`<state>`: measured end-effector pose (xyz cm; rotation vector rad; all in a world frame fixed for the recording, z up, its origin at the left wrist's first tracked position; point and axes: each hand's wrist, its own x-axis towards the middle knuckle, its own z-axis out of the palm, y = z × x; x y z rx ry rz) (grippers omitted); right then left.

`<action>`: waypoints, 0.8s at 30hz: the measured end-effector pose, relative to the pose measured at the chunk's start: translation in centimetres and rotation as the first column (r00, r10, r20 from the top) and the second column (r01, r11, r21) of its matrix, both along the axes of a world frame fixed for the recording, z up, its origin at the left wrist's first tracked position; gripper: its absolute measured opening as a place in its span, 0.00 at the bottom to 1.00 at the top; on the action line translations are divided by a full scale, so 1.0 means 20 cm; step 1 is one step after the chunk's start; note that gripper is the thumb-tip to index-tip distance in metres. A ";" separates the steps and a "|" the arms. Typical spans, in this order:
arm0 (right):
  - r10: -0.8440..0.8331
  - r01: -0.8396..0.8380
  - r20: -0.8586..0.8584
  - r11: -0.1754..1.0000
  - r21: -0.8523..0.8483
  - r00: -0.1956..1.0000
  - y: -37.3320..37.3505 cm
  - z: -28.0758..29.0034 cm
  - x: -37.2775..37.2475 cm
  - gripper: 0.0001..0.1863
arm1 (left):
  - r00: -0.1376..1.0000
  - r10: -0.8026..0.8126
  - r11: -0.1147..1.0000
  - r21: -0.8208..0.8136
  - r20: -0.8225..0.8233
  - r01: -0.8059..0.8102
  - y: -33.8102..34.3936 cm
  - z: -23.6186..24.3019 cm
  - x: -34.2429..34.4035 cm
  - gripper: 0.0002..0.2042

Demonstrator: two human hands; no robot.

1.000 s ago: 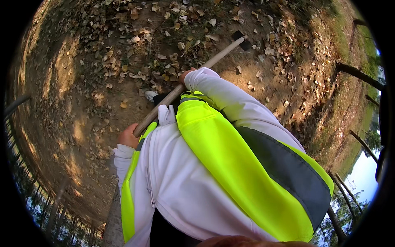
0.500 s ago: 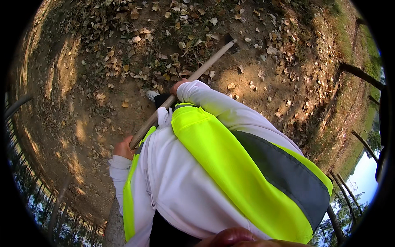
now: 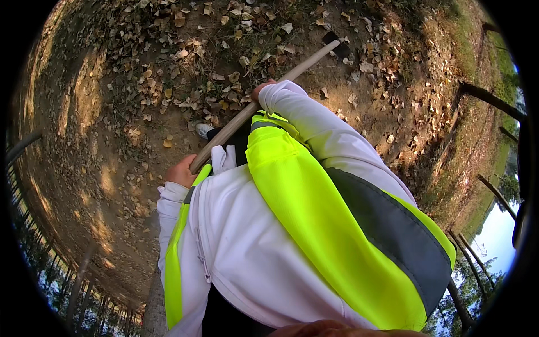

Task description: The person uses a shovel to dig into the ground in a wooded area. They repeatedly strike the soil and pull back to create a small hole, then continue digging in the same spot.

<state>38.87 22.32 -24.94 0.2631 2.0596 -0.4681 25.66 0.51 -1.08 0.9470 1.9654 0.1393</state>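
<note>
My left hand [image 3: 181, 172] grips the near end of a long pale wooden handle [image 3: 233, 125], low at the left of my body. Farther along the same shaft, my right hand [image 3: 261, 92] is closed round it, mostly hidden behind the white sleeve [image 3: 306, 101]. The tool's dark, flat head [image 3: 342, 52] is at the far upper end, over leaf-strewn ground. I wear a yellow reflective vest [image 3: 286, 185] over a white jacket [image 3: 247, 236]. My white shoe [image 3: 203, 130] shows beneath the handle.
Dirt ground [image 3: 123, 185] is scattered with dry leaves [image 3: 157, 84] and grass tufts. A tree trunk [image 3: 488, 100] stands at the right, with more thin trunks along both rims. A pale trunk [image 3: 152, 303] is at the lower left, beside my body.
The tool first slid down and left, then rose up and right since half a second ago, both my hands moving with it. Its dark head now shows more clearly.
</note>
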 end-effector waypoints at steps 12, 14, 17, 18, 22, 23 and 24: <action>-0.122 0.080 -0.177 0.971 -0.226 0.977 -0.37 0.38 -0.10 0.17 | 0.987 0.098 0.994 -0.029 -0.125 -0.103 -0.44 0.20 -0.02 0.15; -0.154 0.115 -0.207 0.975 -0.188 0.966 -0.35 0.34 -0.09 0.21 | 0.965 0.020 0.997 -0.061 -0.263 -0.038 -0.26 0.29 0.01 0.14; -0.069 0.032 -0.176 0.979 -0.204 0.982 -0.22 0.47 -0.09 0.20 | 0.975 0.025 0.997 0.079 -0.219 -0.008 -0.26 0.21 -0.03 0.17; -0.053 0.036 -0.133 0.991 -0.130 0.990 -0.20 0.40 -0.08 0.23 | 0.967 -0.009 0.998 0.064 -0.254 0.026 -0.21 0.21 -0.02 0.17; -0.089 0.085 -0.100 0.996 -0.041 0.991 -0.02 0.42 -0.02 0.25 | 0.959 -0.094 0.996 -0.016 -0.267 0.093 -0.04 0.20 0.01 0.18; -0.083 0.080 -0.145 0.996 -0.025 0.986 0.03 0.40 0.01 0.27 | 0.959 -0.112 0.993 0.002 -0.261 0.117 -0.01 0.19 0.01 0.18; -0.076 0.076 -0.190 0.997 -0.009 0.979 0.06 0.39 0.03 0.29 | 0.958 -0.131 0.990 0.019 -0.255 0.141 0.01 0.17 0.01 0.18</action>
